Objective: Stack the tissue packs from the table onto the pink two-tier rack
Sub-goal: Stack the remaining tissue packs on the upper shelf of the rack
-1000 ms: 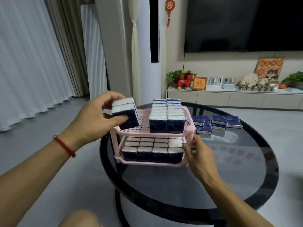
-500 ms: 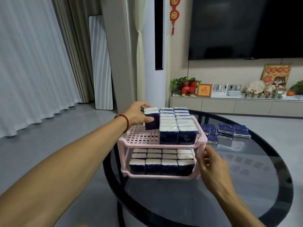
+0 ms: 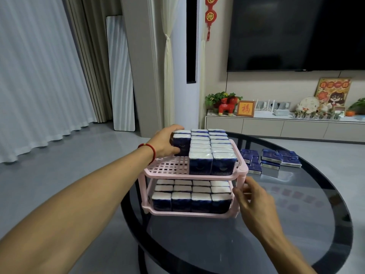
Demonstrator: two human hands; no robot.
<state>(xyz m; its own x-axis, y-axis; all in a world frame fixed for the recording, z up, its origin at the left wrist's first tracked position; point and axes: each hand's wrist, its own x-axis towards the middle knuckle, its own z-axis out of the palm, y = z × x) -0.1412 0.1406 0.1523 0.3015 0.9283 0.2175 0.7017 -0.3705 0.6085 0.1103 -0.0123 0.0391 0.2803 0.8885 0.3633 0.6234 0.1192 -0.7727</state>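
Curtains (image 3: pixel 39 76) hang white along the far left, with a pale upright panel (image 3: pixel 120 76) leaning just beside them. Next comes the left hand (image 3: pixel 165 143), a red cord bracelet (image 3: pixel 151 152) at its wrist; its fingers and thumb are curled round two tissue packs (image 3: pixel 182 144) held together, standing at the back left of the top tier, touching the rows already there. Open pink grid shows in front of those two packs. The pink two-tier rack (image 3: pixel 189 176) stands on the near left part of the round dark glass bench (image 3: pixel 276 224). Its top tier carries two full rows of upright packs (image 3: pixel 212 153) along the right side, blue faces toward the camera and white tops up. The lower tier (image 3: pixel 189 194) is filled with packs in four columns. At the rack's right front post, the right hand (image 3: pixel 251 198) has its fingers loosely bent around the post at lower-tier height, thumb on the near side; whether it truly clamps the post or only touches it, I cannot tell. Farther right, well apart from the rack, loose packs (image 3: pixel 272 158) lie flat in a small cluster on the bench. Behind them a low cabinet (image 3: pixel 286 127) runs along the wall beneath a dark television (image 3: pixel 296 32).
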